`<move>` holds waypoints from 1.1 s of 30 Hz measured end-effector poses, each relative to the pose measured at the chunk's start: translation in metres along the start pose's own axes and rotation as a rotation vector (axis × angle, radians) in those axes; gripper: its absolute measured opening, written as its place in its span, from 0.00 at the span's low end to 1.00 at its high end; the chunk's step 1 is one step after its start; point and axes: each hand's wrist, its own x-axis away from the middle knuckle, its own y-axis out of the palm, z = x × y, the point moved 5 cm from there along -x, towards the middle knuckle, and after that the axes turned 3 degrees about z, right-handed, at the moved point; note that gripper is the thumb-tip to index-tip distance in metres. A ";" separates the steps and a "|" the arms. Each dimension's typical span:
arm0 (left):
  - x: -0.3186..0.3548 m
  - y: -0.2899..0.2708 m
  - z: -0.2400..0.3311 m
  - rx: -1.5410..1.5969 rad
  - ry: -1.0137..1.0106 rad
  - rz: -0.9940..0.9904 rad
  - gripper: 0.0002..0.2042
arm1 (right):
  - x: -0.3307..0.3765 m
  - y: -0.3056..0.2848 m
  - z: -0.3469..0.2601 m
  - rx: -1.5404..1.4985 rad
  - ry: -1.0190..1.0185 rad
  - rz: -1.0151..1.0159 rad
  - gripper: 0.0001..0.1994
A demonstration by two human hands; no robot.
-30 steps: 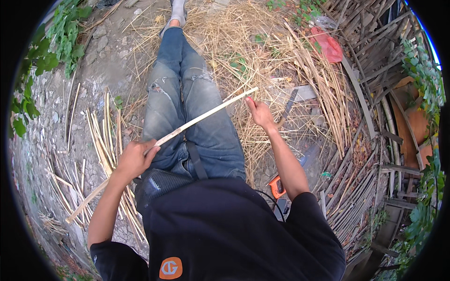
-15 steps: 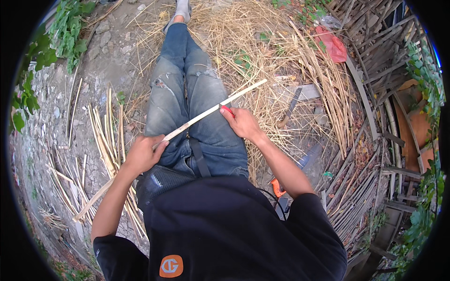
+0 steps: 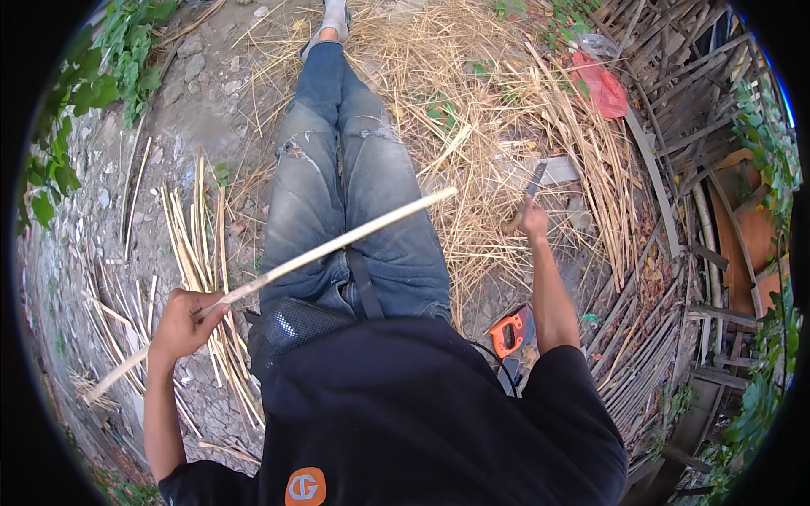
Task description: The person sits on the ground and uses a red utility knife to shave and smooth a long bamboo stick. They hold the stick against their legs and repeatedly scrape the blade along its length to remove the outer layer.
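While the left hand point(image 3: 184, 322) clamps one bamboo strip point(image 3: 337, 246), the right hand point(image 3: 531, 224) grips one knife point(image 3: 535, 180).

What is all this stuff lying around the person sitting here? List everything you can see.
long bamboo strip: one, pale tan, held across the lap
knife: one, dark blade with wooden handle, in the right hand
cut bamboo strips: a loose bundle, pale yellow, on the ground at the left
dry straw: a wide heap, straw-coloured, under and right of the legs
hand saw: one, orange handle, on the ground by the right hip
red plastic bag: one, upper right
old bamboo poles: a grey pile, right side
green plants: upper left
jeans: blue, legs stretched out
left hand: grips the strip
right hand: grips the knife handle
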 end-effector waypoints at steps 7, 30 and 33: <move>-0.022 0.040 -0.006 0.003 -0.056 0.047 0.12 | 0.055 -0.028 -0.118 -0.410 -0.093 -0.142 0.35; -0.039 0.045 0.027 -0.150 0.112 0.128 0.14 | 0.099 0.006 -0.215 -0.250 -0.239 -0.157 0.41; -0.020 0.031 -0.003 -0.067 0.091 0.098 0.12 | 0.046 0.018 -0.139 -0.242 0.165 -0.180 0.42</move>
